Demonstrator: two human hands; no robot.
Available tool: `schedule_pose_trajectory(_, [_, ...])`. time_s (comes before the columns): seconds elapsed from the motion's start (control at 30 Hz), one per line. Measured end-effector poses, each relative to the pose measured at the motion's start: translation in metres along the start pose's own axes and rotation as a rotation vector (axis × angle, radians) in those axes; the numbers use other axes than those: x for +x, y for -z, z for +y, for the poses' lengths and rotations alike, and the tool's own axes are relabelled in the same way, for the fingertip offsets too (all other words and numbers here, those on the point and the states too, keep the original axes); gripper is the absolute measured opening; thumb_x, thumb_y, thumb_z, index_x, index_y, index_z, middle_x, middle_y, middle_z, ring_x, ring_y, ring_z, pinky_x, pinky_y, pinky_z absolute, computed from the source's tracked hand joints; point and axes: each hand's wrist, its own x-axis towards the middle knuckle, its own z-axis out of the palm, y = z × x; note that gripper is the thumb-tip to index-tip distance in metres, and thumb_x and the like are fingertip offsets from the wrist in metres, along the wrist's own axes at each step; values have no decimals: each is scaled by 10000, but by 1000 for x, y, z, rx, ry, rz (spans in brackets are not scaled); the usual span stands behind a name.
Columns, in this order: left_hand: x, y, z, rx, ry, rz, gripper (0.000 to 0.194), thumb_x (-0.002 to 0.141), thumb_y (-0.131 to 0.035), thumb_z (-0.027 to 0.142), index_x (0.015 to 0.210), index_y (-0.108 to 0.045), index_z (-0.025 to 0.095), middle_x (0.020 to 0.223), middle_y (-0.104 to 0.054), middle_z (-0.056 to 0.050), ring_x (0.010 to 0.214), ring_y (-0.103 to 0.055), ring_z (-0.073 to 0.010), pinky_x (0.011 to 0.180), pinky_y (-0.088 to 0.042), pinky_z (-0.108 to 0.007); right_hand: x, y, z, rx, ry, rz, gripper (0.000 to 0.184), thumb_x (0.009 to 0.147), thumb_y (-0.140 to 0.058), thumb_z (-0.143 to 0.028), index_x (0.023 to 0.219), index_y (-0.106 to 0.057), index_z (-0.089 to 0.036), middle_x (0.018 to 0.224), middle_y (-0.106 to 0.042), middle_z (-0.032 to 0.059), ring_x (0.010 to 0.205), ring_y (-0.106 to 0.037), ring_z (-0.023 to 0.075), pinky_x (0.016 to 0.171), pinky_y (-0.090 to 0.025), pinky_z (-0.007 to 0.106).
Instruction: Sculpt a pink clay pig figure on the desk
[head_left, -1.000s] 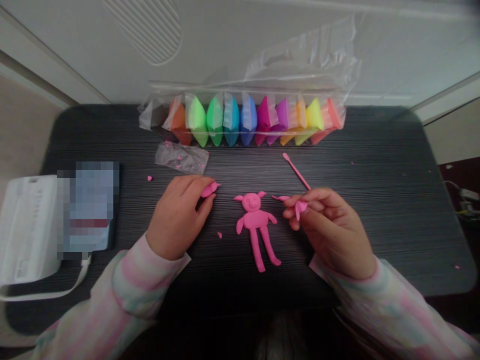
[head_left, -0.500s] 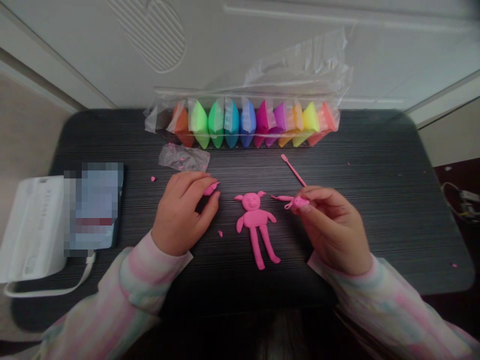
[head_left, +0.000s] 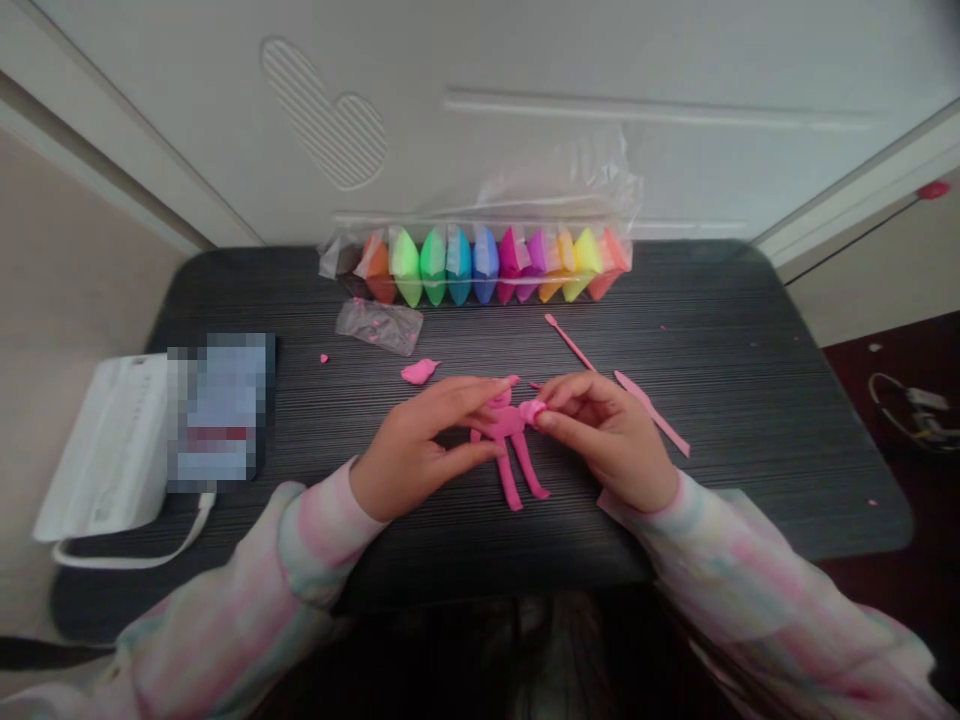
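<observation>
A flat pink clay pig figure (head_left: 517,455) lies on the dark table, its head and body partly covered by my fingers. My left hand (head_left: 431,440) reaches over its left side, thumb and fingers apart, holding nothing. Between the thumb and fingertips of my right hand (head_left: 604,430) is a small lump of pink clay (head_left: 532,412), at the right side of the figure's body. Whether the lump touches the figure I cannot tell. A loose pink clay piece (head_left: 420,372) with a thin tip rests beyond my left hand.
A row of colourful clay packets (head_left: 480,265) in clear plastic stands along the back. Pink modelling tools (head_left: 652,412) lie near my right hand. A clear wrapper (head_left: 381,325) is behind the loose clay. At left are a phone (head_left: 225,400), a white box (head_left: 112,450) and a white cable (head_left: 135,562).
My left hand has let go of its clay piece on the table and moved right to the figure. My right hand has brought its lump left to the figure. The view has shifted.
</observation>
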Motion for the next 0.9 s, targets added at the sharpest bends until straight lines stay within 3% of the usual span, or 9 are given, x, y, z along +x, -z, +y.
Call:
schedule_pose_trajectory(0.1, [1, -7, 9, 36, -89, 55, 370, 715, -643, 236, 1077, -577, 190, 1053, -639, -69, 923, -606, -157, 814, -503, -271, -4, -7, -2, 7, 2, -68, 100, 696, -642, -99, 724, -593, -182, 750, -628, -26, 724, -598, 64, 681, -501, 186])
schedule_pose_trajectory(0.2, [-1, -8, 22, 120, -108, 148, 173, 727, -627, 194, 898, -653, 185, 885, -687, -38, 851, -618, -141, 771, -502, -239, -13, -14, -8, 28, 10, -70, 86, 706, -638, -119, 745, -606, -188, 748, -642, -29, 705, -606, 62, 666, -501, 178])
schedule_pose_trajectory(0.37, [-19, -16, 46, -57, 64, 215, 62, 704, -646, 205, 758, -659, 177, 768, -667, -16, 631, -604, -100, 584, -494, -192, -36, -23, -16, 97, -18, -150, 149, 726, -623, -143, 853, -596, -215, 796, -652, -27, 694, -614, 70, 616, -496, 184])
schedule_pose_trajectory(0.47, [-34, -30, 55, -290, 192, 247, 45, 704, -641, 201, 708, -621, 160, 631, -623, 14, 481, -540, -69, 468, -447, -179, -54, -29, -13, 55, 80, -193, 204, 703, -644, -140, 876, -576, -226, 783, -618, -31, 718, -598, 86, 661, -487, 221])
schedule_pose_trajectory(0.57, [-47, -44, 62, -504, 255, 270, 95, 687, -651, 192, 705, -568, 150, 609, -613, 20, 457, -513, -60, 444, -421, -175, -72, -35, -9, -115, 250, -73, 154, 693, -658, -166, 809, -569, -216, 760, -567, -32, 711, -560, 88, 663, -459, 224])
schedule_pose_trajectory(0.7, [-59, -55, 71, -763, 224, 326, 245, 677, -657, 214, 892, -549, 169, 593, -596, 39, 470, -518, -69, 473, -432, -189, -89, -44, -9, -343, 425, 61, 60, 735, -621, -221, 763, -571, -204, 715, -563, -19, 720, -540, 111, 678, -438, 248])
schedule_pose_trajectory(0.8, [-65, -57, 79, -929, 250, 394, 222, 727, -595, 271, 916, -561, 159, 669, -606, 5, 567, -554, -91, 506, -447, -201, -99, -52, -9, -455, 508, 166, 76, 746, -606, -240, 809, -578, -207, 726, -592, -16, 693, -548, 109, 667, -443, 245])
schedule_pose_trajectory(0.9, [-71, -57, 79, -877, 279, 394, 209, 757, -537, 315, 882, -564, 150, 767, -623, -42, 667, -588, -128, 535, -466, -224, -105, -56, -3, -489, 543, 278, 162, 724, -628, -263, 858, -558, -205, 775, -617, -4, 714, -582, 117, 673, -469, 243])
